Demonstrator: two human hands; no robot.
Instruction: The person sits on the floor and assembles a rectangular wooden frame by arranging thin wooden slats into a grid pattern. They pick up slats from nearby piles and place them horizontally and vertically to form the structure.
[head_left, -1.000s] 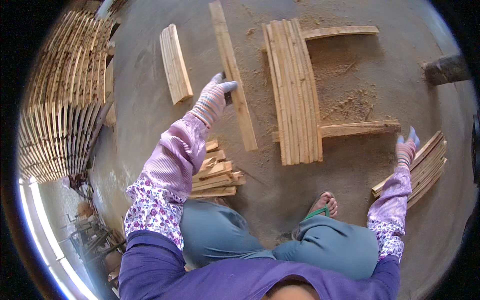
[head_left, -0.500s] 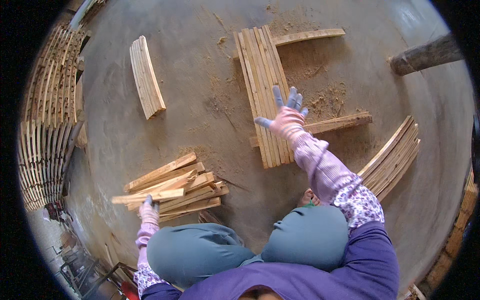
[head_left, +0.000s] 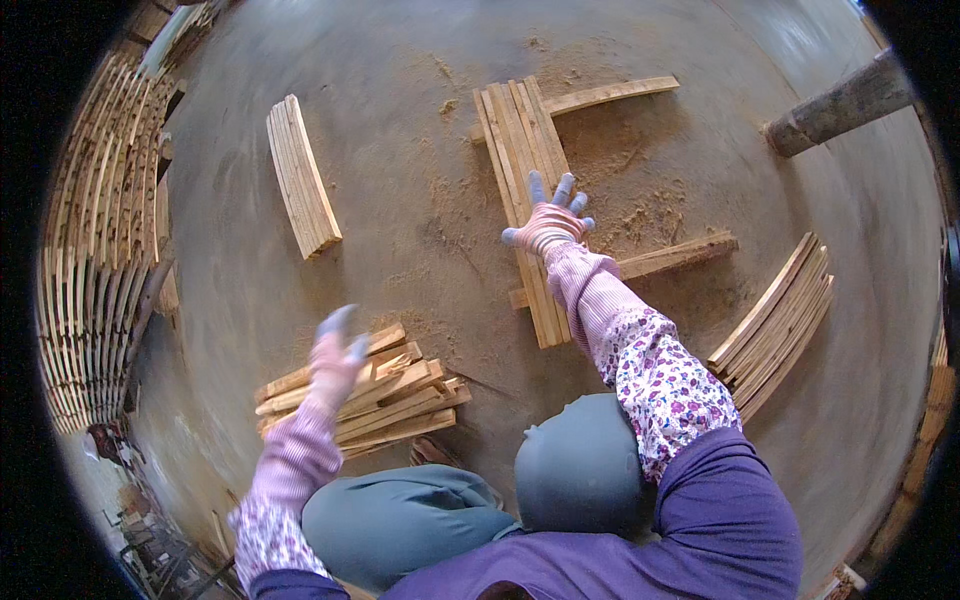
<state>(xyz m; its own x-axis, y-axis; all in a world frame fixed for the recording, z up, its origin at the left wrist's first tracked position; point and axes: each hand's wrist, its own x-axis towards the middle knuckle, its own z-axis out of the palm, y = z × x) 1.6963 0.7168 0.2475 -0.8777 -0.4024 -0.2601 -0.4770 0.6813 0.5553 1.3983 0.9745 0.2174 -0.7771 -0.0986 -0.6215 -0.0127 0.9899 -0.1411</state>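
My right hand [head_left: 552,218], in a grey-fingered glove with a pink cuff, lies spread over a row of long pale wooden slats [head_left: 520,130] set side by side. The row rests across two wooden bars, the far bar [head_left: 620,95] and the near bar [head_left: 680,256]. My left hand [head_left: 338,350], gloved alike and slightly blurred, is above a loose heap of short wooden pieces [head_left: 400,400] at the near left. Its thumb and fingers are apart, and nothing shows in them. Part of the heap is hidden by that hand and forearm.
A curved stack of slats [head_left: 303,180] lies at the far left, another stack [head_left: 775,325] at the right. Many slats lean in a long rack [head_left: 100,240] along the left edge. A round post [head_left: 840,105] stands at the far right. Sawdust [head_left: 650,205] covers parts of the floor.
My left hand has let go of a wooden piece on the heap and risen forward. My right hand has shifted slightly left. The row of slats under it looks narrower.
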